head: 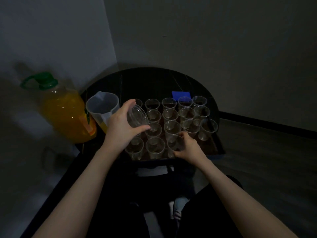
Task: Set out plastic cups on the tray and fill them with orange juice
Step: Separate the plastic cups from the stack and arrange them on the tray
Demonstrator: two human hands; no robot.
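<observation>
Several clear plastic cups (170, 115) stand upright in rows on a dark tray (217, 147) on a round black table. All the cups look empty. My left hand (120, 127) holds a stack of clear cups (137, 117) tilted on its side above the tray's left part. My right hand (188, 146) grips one cup (175, 143) standing in the front row. A translucent pitcher (103, 109) with a little orange juice at its bottom stands left of the tray. A big orange juice bottle (66, 115) with a green cap sits further left.
A blue square object (181, 95) lies on the table behind the cups. The table (154, 83) stands in a room corner, with walls close behind and to the left. My dark-clothed legs are below the table's near edge. The room is dim.
</observation>
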